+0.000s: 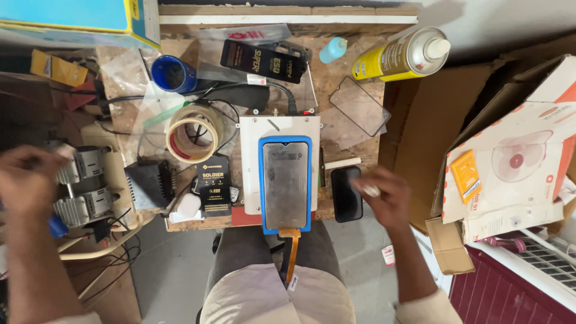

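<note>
My right hand hangs just off the right part of the workbench's front edge, forearm running up from the lower right, wrist bent so the knuckles face up. The fingers are curled in, and a small pale piece shows between the fingertips and thumb; I seem to pinch it, though the blur keeps me from telling what it is. Just left of that hand a dark phone lies flat at the front edge.

My left hand is well off to the left, beyond the bench, over a grey metal pump. It is blurred, fingers loosely bent, back of the hand up; I cannot tell whether it holds anything. Something blue shows just below it.

Between my hands, at the middle of the front edge, a white plate carries a blue mould with a grey phone screen lying in it. An orange flex cable trails from the mould's near end down over my lap. Neither hand touches it.

Left of the plate sit a roll of tape and a black box. Toward the back edge stand a blue cup, a yellow spray can lying on its side and a glass panel.
</note>
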